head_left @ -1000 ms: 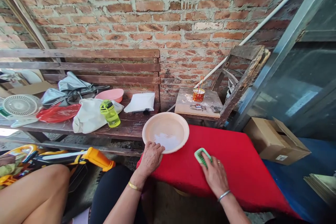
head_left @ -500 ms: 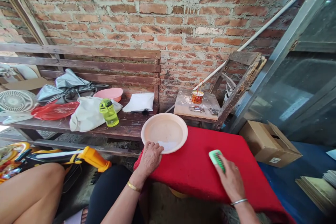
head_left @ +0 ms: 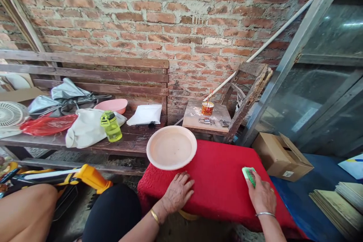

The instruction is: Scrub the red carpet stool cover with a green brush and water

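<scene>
My right hand (head_left: 263, 193) grips a green scrub brush (head_left: 248, 176) over the right part of the red cloth (head_left: 218, 181) that covers a low table. Fingers spread, my left hand (head_left: 179, 192) rests on the cloth's front edge, holding nothing. Just beyond it stands a pale pink basin (head_left: 171, 166) with what looks like water inside, at the table's left end. The basin and my left hand are apart. Part of the brush is hidden behind my right fingers.
A wooden bench (head_left: 136, 136) on the left carries a green bottle (head_left: 111, 126), a white bag (head_left: 85, 126) and a pink bowl (head_left: 113, 105). Behind the table, a small stand (head_left: 190, 119) holds a paper cup (head_left: 207, 109) and padlocks (head_left: 206, 121). At right sits a cardboard box (head_left: 272, 159).
My left hand has let go of the basin's rim and moved right and down onto the red cloth. The brush in my right hand has shifted to the right. The view has turned slightly.
</scene>
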Demonstrator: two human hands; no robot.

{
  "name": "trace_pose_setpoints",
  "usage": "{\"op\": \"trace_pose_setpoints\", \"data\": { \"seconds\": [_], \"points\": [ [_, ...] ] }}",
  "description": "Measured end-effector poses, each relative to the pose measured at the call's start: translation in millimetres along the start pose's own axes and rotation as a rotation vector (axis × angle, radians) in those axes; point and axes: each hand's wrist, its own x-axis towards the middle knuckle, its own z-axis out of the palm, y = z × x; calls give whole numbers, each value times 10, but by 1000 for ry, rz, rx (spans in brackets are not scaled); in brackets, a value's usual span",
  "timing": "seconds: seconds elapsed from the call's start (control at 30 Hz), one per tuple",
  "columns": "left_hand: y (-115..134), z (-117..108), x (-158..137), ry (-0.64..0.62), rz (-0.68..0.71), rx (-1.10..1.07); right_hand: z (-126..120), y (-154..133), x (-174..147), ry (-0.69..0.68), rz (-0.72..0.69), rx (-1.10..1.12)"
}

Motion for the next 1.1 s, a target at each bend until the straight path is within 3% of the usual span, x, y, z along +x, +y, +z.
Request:
{"op": "trace_pose_setpoints", "data": {
  "seconds": [0.1, 0.2, 0.33, 0.43, 0.57, 0.67, 0.73, 0.8, 0.93, 1.1],
  "points": [
    [-128, 100, -31, 47, -110, 17, -21, -109, -198, 57, -174, 239],
    [-215, 116, -101, 77, -137, 69, 46, -533, -576, 58, -418, 467],
    [-281, 119, -171, 105, -192, 178, 167, -874, -845, 121, -534, 447],
    [-309, 147, -193, 131, -214, 228, 188, -613, -681, 114, -423, 318],
    [-324, 184, -194, 129, -215, 293, 172, 150, -352, 105, -107, 115],
    [-311, 177, -121, 1, -167, 341, 173, 504, -256, 178, 81, 39],
    [-285, 157, -28, -108, -130, 343, 178, 494, -254, 194, 87, 55],
    [-255, 136, 78, -154, -64, 298, 180, 303, -271, 169, 0, 123],
    [-228, 115, 219, -103, 71, 140, 156, -361, -331, 73, -240, 309],
    [-236, 131, 231, -102, 3, 57, 80, -1133, -395, -50, -469, 390]
  ]
}}
